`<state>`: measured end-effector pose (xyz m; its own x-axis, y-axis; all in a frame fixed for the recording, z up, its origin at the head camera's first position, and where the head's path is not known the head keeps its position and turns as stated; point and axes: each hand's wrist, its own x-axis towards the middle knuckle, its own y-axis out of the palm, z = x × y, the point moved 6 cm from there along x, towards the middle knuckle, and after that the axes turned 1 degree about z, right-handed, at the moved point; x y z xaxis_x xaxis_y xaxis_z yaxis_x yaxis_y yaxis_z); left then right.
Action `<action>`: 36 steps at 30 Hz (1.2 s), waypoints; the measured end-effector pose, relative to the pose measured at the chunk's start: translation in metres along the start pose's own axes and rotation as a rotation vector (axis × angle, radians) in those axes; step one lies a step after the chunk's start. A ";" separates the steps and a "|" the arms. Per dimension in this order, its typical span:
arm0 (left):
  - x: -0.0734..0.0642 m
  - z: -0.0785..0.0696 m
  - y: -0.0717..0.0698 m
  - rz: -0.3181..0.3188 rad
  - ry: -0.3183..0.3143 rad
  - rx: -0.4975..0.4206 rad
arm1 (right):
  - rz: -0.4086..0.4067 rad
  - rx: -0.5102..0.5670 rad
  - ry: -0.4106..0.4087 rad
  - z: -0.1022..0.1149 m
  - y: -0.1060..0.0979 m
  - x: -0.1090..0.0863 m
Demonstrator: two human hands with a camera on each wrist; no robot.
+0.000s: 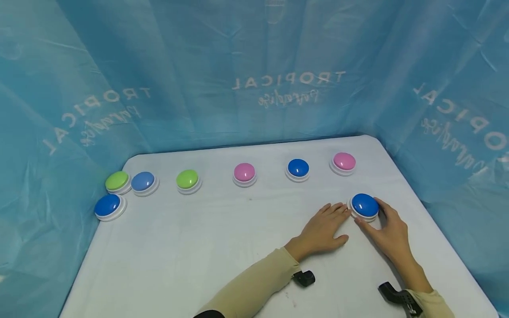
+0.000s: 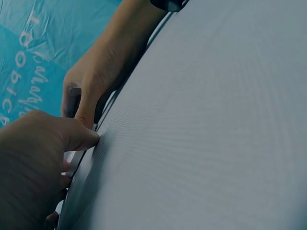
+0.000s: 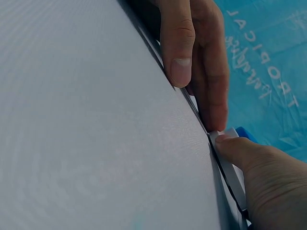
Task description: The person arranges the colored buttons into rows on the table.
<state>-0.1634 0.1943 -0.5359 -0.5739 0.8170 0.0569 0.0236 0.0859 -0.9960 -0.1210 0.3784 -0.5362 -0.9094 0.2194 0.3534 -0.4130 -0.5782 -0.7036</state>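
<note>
Near the table's right side sits a push button (image 1: 365,205) with a blue dome on a round white base. My right hand (image 1: 391,232) holds that base between thumb and fingers; in the right wrist view the thumb (image 3: 235,147) lies against the white rim. Beside it on the left, my left hand (image 1: 322,229) lies palm down on the table, fingers extended and fingertips at or very near the base. Whether they touch it is hard to tell. In the left wrist view, the left hand (image 2: 29,167) hides the button.
A row of other push buttons runs along the back: pink (image 1: 344,161), blue (image 1: 298,168), pink (image 1: 244,172), green (image 1: 187,179), light blue (image 1: 143,181) and green (image 1: 116,180). Another blue button (image 1: 107,205) sits at the left edge. A blue curtain (image 1: 199,53) surrounds the white table (image 1: 199,256).
</note>
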 end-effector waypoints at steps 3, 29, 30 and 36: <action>-0.003 0.003 -0.001 -0.009 0.007 -0.014 | 0.004 0.000 0.008 0.004 0.002 0.000; -0.040 0.025 -0.009 -0.100 0.047 -0.142 | -0.221 0.135 -0.103 0.031 -0.002 0.001; -0.046 0.029 -0.010 -0.109 0.053 -0.165 | -0.261 0.162 -0.140 0.037 -0.003 -0.001; -0.086 0.056 -0.017 -0.170 0.055 -0.282 | -0.305 0.298 -0.386 0.083 0.020 -0.008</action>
<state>-0.1605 0.0911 -0.5274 -0.5438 0.8066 0.2320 0.1615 0.3718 -0.9142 -0.1178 0.2996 -0.5015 -0.6442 0.1407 0.7518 -0.5711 -0.7423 -0.3505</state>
